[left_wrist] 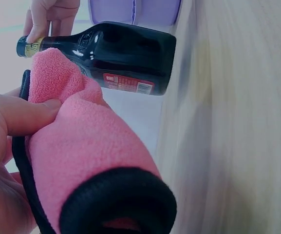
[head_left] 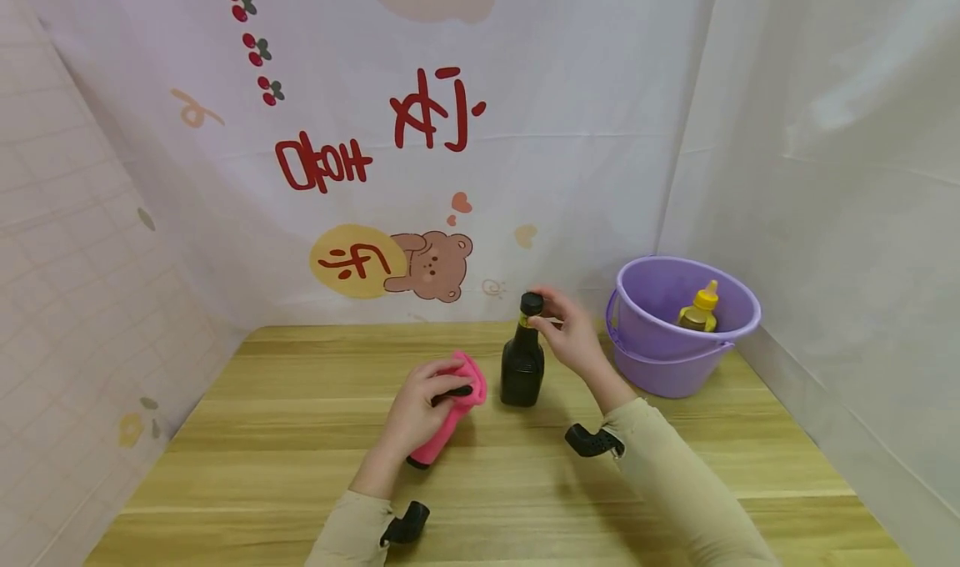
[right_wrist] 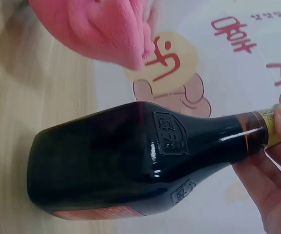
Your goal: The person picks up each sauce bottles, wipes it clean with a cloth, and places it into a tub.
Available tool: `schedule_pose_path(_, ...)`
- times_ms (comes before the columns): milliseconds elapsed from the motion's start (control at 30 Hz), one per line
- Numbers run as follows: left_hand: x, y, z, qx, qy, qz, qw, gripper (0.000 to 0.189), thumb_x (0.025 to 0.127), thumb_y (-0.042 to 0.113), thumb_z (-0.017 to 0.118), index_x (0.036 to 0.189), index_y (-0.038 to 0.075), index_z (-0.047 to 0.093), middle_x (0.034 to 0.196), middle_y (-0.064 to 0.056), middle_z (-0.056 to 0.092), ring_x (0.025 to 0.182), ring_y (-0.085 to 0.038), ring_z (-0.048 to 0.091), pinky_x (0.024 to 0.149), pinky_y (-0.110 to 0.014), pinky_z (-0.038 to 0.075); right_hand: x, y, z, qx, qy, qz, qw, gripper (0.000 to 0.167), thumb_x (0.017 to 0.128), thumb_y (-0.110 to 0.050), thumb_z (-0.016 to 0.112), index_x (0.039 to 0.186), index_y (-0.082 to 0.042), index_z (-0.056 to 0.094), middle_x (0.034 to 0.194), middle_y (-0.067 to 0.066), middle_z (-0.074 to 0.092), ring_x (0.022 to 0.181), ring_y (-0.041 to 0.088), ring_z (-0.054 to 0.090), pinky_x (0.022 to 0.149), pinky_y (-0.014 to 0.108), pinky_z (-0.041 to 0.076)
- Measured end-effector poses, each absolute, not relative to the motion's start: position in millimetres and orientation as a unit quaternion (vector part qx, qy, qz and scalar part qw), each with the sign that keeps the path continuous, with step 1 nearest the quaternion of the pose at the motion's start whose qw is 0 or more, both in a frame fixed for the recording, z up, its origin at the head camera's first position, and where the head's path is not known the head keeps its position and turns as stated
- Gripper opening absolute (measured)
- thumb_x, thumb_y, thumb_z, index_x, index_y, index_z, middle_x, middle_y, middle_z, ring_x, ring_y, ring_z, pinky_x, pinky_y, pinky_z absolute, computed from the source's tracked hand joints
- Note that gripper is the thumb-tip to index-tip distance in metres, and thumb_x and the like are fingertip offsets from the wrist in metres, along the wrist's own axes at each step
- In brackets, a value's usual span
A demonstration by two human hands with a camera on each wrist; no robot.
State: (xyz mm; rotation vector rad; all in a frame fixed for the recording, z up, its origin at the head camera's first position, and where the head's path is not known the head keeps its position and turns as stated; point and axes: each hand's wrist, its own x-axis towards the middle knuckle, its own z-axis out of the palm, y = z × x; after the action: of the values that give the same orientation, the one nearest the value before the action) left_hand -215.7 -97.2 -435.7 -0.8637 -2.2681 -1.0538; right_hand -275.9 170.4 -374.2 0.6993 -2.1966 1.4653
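Observation:
My left hand [head_left: 418, 406] grips a pink fleecy cloth [left_wrist: 96, 141] with black edging, folded over into a loose roll. The thumb presses on its pink face in the left wrist view. To its right is a dark glass sauce bottle [head_left: 522, 373], upright, with a black cap [head_left: 532, 303], a yellow neck band and a red label [left_wrist: 128, 83] low on one side. My right hand [head_left: 576, 339] pinches the bottle by its neck, just below the cap. Cloth and bottle look apart in the head view. Whether the bottle's base touches the table cannot be told.
A purple bucket [head_left: 660, 367] stands at the back right of the wooden table [head_left: 300, 434], its handle hanging down. Inside it is a small bottle with a yellow cap [head_left: 705, 300]. A printed white curtain [head_left: 555, 175] hangs behind the table and along both sides.

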Motion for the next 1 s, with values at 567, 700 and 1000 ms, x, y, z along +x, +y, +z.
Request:
schedule_pose_path(567, -218.1, -103.3, -435.4, -0.308, -0.835, -0.382, 0.25, 0.031, 0.077, -0.008, 0.079, 0.101, 0.012, 0.08, 0.123, -0.009, 0.066, 0.116, -0.033, 0.057, 0.099, -0.049, 0.047, -257.2, 152.0, -381.7, 0.287, -0.779, 0.538, 0.146, 0.042, 0.088, 0.007, 0.068, 0.129, -0.001, 0.06, 0.11, 0.019, 0.07, 0.101, 0.033, 0.067, 0.081, 0.042, 0.057)
schedule_pose_path(700, -218.8, -104.1, -436.8, -0.311, -0.832, -0.381, 0.254, 0.031, 0.077, -0.009, 0.079, 0.1, 0.011, 0.08, 0.122, -0.011, 0.066, 0.115, -0.034, 0.058, 0.098, -0.05, 0.047, -254.3, 148.2, -383.1, 0.288, -0.783, 0.533, 0.141, 0.044, 0.088, 0.009, 0.067, 0.13, 0.003, 0.058, 0.112, 0.022, 0.069, 0.102, 0.036, 0.066, 0.081, 0.046, 0.057)
schedule_pose_path(1000, -219.6, -105.1, -433.6, -0.322, -0.823, -0.389, 0.26, 0.035, 0.076, -0.014, 0.076, 0.101, 0.01, 0.079, 0.121, -0.012, 0.066, 0.114, -0.036, 0.058, 0.097, -0.051, 0.047, -229.3, 140.8, -359.8, 0.297, -0.792, 0.514, 0.145, 0.042, 0.089, 0.012, 0.065, 0.129, 0.008, 0.056, 0.108, 0.025, 0.068, 0.099, 0.038, 0.066, 0.08, 0.042, 0.058)
